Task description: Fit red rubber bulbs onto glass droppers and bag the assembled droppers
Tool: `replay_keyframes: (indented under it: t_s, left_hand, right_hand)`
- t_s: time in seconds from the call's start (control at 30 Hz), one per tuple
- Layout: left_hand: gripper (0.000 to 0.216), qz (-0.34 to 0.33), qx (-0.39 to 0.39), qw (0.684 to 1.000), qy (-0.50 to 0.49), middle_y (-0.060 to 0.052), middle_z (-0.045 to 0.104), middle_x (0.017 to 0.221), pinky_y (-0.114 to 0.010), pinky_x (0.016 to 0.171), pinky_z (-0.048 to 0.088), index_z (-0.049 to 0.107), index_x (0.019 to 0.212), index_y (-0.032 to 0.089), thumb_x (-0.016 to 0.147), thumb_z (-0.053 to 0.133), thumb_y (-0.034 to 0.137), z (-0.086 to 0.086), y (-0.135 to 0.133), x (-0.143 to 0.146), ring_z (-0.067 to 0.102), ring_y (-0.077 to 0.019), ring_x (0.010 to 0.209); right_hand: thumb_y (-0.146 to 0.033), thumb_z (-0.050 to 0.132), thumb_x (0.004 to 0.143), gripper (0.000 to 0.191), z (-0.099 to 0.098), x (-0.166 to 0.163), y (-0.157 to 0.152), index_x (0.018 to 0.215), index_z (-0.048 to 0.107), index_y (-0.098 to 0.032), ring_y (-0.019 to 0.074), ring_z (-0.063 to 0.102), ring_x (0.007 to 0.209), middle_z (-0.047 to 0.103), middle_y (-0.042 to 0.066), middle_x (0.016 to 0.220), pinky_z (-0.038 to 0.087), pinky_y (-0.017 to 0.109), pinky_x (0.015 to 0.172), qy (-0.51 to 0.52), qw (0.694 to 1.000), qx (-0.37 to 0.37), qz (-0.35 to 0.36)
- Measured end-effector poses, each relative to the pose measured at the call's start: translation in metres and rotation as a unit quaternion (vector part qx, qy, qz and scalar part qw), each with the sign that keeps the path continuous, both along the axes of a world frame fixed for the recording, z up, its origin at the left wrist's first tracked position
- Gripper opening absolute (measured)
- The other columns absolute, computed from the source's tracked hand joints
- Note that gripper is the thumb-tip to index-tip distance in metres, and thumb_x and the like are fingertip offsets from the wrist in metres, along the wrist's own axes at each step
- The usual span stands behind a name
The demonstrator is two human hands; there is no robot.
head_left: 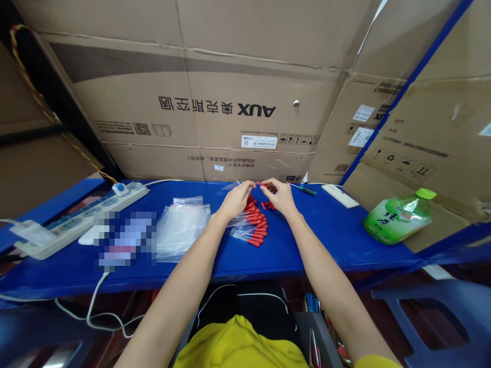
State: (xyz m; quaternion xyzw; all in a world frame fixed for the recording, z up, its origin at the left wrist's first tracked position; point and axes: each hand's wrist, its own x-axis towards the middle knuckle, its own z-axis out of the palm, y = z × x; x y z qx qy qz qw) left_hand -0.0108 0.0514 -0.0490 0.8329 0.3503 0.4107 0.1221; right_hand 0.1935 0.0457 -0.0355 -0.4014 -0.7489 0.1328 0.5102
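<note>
My left hand is closed in a pinch over the far side of the table. What its fingertips hold is hidden, and thin clear tubes show just behind it. Facing it, my right hand pinches a red rubber bulb close to the left fingertips. Below and between the hands, several droppers lie fanned in a row, clear tubes to the left and red bulbs to the right. A few loose red bulbs rest near my right hand.
Clear plastic bags lie left of the droppers on the blue table. Further left are a blurred-out phone and a power strip. On the right are a screwdriver, a white flat device and a green bottle. Cardboard walls the back.
</note>
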Motion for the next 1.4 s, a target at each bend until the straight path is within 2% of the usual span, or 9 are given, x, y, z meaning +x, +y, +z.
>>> replay_keyframes:
  t_s: [0.13,0.47,0.9,1.27,1.4]
  left_hand:
    - [0.036,-0.002,0.012,1.000,-0.010,-0.010,0.072,0.116,-0.037,0.095,0.049,0.066,0.116,0.020,0.109,0.035,0.038,0.003,0.001,0.000,0.067,-0.0237,0.107]
    - [0.035,-0.017,0.041,0.999,-0.010,-0.010,0.071,0.096,-0.035,0.084,0.051,0.074,0.110,0.017,0.107,0.044,0.034,0.009,0.000,-0.007,0.066,-0.0221,0.091]
    - [0.038,-0.009,0.045,0.998,0.038,-0.009,0.065,0.089,-0.032,0.079,0.047,0.077,0.114,0.019,0.107,0.042,0.034,0.010,0.000,-0.011,0.062,-0.0212,0.084]
    - [0.036,-0.009,0.033,0.999,0.035,-0.010,0.067,0.093,-0.034,0.084,0.048,0.077,0.116,0.021,0.105,0.045,0.033,0.006,0.001,-0.010,0.064,-0.0231,0.088]
    - [0.038,0.024,0.040,0.999,0.011,-0.010,0.066,0.093,-0.035,0.085,0.048,0.076,0.116,0.020,0.106,0.044,0.037,0.006,-0.002,-0.008,0.063,-0.0234,0.091]
  right_hand:
    - [-0.047,0.068,0.091,0.030,-0.004,-0.003,0.001,0.097,0.077,-0.019,0.0199,0.072,0.069,0.079,0.005,0.084,0.057,0.031,0.068,0.047,0.998,-0.017,0.025]
    - [-0.053,0.074,0.085,0.034,-0.014,-0.004,0.008,0.096,0.078,-0.021,0.0228,0.074,0.070,0.080,0.007,0.088,0.062,0.036,0.071,0.103,0.991,-0.062,0.062]
    - [-0.051,0.073,0.085,0.033,-0.016,-0.002,0.008,0.097,0.078,-0.021,0.0220,0.074,0.069,0.079,0.006,0.085,0.060,0.034,0.070,0.062,0.994,-0.068,0.065]
    - [-0.053,0.074,0.084,0.035,-0.013,-0.005,0.004,0.098,0.078,-0.021,0.0241,0.075,0.072,0.079,0.006,0.084,0.062,0.038,0.075,0.071,0.992,-0.083,0.066]
    - [-0.051,0.074,0.085,0.034,-0.009,-0.006,0.002,0.100,0.078,-0.020,0.0234,0.075,0.074,0.079,0.006,0.085,0.061,0.036,0.075,0.065,0.994,-0.068,0.061]
